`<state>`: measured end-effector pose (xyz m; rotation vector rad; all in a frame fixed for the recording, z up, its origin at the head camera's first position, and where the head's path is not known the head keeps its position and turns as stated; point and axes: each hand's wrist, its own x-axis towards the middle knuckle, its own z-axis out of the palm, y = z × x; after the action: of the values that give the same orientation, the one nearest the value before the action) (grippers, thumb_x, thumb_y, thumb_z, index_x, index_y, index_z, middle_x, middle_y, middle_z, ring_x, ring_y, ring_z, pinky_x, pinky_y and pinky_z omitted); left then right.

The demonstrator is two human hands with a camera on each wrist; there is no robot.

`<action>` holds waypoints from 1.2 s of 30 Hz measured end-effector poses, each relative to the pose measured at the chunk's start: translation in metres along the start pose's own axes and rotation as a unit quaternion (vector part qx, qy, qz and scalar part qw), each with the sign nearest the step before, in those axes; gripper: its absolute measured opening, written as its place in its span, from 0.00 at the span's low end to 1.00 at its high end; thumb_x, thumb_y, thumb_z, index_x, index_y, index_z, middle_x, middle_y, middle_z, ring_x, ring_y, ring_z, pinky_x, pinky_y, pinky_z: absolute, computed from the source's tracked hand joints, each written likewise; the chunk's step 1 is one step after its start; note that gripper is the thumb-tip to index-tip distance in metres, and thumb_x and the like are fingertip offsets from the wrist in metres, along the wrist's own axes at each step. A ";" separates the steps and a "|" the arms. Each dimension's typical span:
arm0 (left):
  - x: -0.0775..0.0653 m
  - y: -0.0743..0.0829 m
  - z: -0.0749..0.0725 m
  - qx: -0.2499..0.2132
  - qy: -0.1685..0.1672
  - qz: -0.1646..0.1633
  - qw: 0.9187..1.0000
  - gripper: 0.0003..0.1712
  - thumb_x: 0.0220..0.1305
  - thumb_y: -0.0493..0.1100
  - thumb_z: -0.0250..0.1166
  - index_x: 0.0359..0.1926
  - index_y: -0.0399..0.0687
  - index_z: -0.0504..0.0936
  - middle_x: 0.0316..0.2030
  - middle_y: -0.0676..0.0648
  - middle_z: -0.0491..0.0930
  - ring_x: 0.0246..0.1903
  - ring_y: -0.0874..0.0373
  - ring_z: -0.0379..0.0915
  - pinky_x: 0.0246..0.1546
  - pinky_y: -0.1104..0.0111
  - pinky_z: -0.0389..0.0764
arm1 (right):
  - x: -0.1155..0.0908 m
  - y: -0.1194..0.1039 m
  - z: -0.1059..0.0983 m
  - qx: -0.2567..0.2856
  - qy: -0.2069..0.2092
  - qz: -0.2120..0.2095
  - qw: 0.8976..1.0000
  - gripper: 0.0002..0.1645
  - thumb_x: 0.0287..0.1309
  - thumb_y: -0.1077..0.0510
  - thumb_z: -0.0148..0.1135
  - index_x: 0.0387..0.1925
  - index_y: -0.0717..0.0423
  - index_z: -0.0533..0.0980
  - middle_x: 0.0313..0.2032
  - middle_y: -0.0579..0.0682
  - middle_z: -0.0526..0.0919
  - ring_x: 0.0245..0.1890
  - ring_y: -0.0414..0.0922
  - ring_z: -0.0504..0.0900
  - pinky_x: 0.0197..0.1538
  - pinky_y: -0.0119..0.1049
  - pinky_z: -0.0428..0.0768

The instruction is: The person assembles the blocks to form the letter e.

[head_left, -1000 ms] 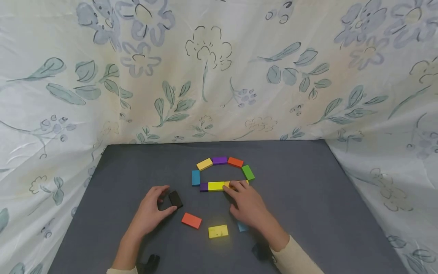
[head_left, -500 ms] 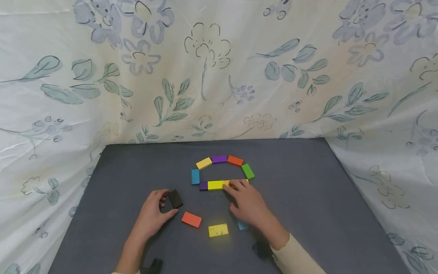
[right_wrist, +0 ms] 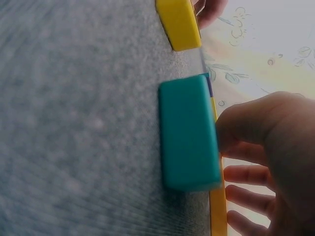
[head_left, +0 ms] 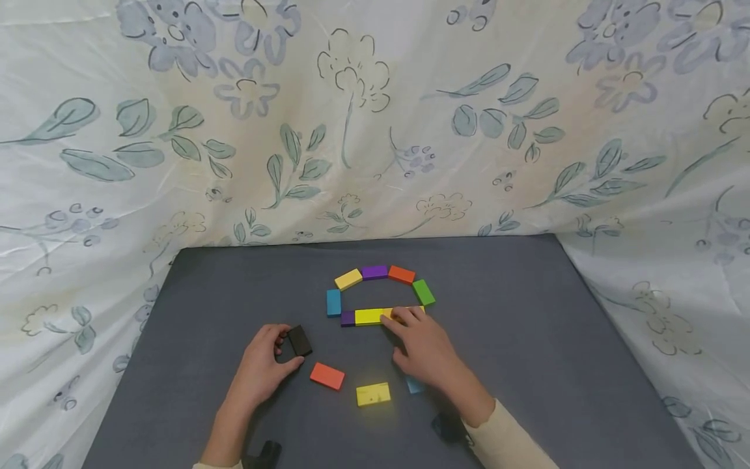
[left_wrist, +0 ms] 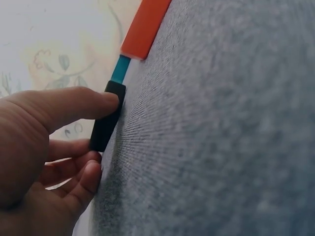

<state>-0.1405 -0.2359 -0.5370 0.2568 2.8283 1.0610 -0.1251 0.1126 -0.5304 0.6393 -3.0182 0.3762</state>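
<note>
My left hand [head_left: 260,368] pinches a black block [head_left: 299,341] lying on the grey table, thumb at its near end and a finger at its far end. In the left wrist view the thumb rests against the black block [left_wrist: 108,115]. My right hand [head_left: 430,348] touches a straight row of blocks with its fingertips, thumb held apart. This row has a dark purple block [head_left: 348,318] at its left end, then a yellow block [head_left: 368,317]; its right part is mostly hidden by the fingers. Blue [head_left: 333,303], pale yellow [head_left: 348,279], purple [head_left: 375,272], orange-red [head_left: 402,275] and green blocks [head_left: 424,292] form an arch behind it.
A red-orange block [head_left: 327,376] and a yellow block [head_left: 373,394] lie in front of the row. Under the right hand a teal block [right_wrist: 191,135] shows, partly hidden in the head view. A flowered cloth [head_left: 351,195] hangs behind the grey table [head_left: 527,358].
The left hand shifts slightly, its thumb staying at the black block. The right hand keeps its place on the row. The blocks stay put; the head view drifts a little.
</note>
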 end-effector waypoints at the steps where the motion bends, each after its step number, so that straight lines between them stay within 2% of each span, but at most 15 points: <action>1: 0.000 0.000 0.000 0.000 0.000 0.001 1.000 0.36 0.61 0.40 0.83 0.67 0.35 0.78 0.54 0.40 0.78 0.44 0.50 0.76 0.47 0.52 0.82 | 0.000 0.000 0.000 -0.001 -0.001 0.001 1.000 0.37 0.63 0.54 0.72 0.75 0.45 0.78 0.69 0.50 0.77 0.66 0.50 0.73 0.62 0.50 0.82; 11: 0.005 -0.001 -0.004 -0.006 -0.007 0.029 1.000 0.36 0.59 0.41 0.84 0.66 0.41 0.81 0.57 0.42 0.80 0.45 0.51 0.77 0.46 0.53 0.81 | -0.001 0.001 0.000 -0.004 0.002 0.002 1.000 0.38 0.63 0.54 0.72 0.75 0.44 0.78 0.68 0.50 0.77 0.65 0.50 0.72 0.62 0.49 0.82; 18: 0.010 0.004 -0.006 -0.005 -0.012 0.037 0.999 0.36 0.60 0.42 0.84 0.67 0.43 0.82 0.59 0.42 0.81 0.49 0.49 0.78 0.47 0.52 0.82 | -0.001 -0.001 -0.002 0.002 -0.007 0.006 1.000 0.38 0.64 0.54 0.72 0.75 0.45 0.78 0.69 0.51 0.76 0.66 0.51 0.72 0.63 0.51 0.82; 29: 0.020 0.012 -0.005 0.008 -0.027 0.066 0.997 0.36 0.60 0.44 0.84 0.67 0.42 0.81 0.62 0.41 0.80 0.59 0.45 0.77 0.62 0.44 0.79 | -0.002 0.001 0.000 0.002 0.005 0.001 1.000 0.38 0.63 0.54 0.72 0.75 0.45 0.78 0.68 0.50 0.77 0.66 0.50 0.73 0.63 0.49 0.82; 36: 0.024 0.016 0.000 0.008 -0.033 0.062 0.998 0.37 0.59 0.44 0.84 0.67 0.43 0.81 0.62 0.42 0.80 0.59 0.45 0.77 0.63 0.43 0.79 | -0.003 0.001 0.001 0.001 0.009 -0.003 1.000 0.38 0.63 0.55 0.72 0.75 0.46 0.78 0.68 0.50 0.77 0.65 0.50 0.73 0.63 0.49 0.81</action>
<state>-0.1620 -0.2193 -0.5275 0.4638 2.7942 1.0339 -0.1229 0.1143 -0.5317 0.6423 -2.9990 0.3820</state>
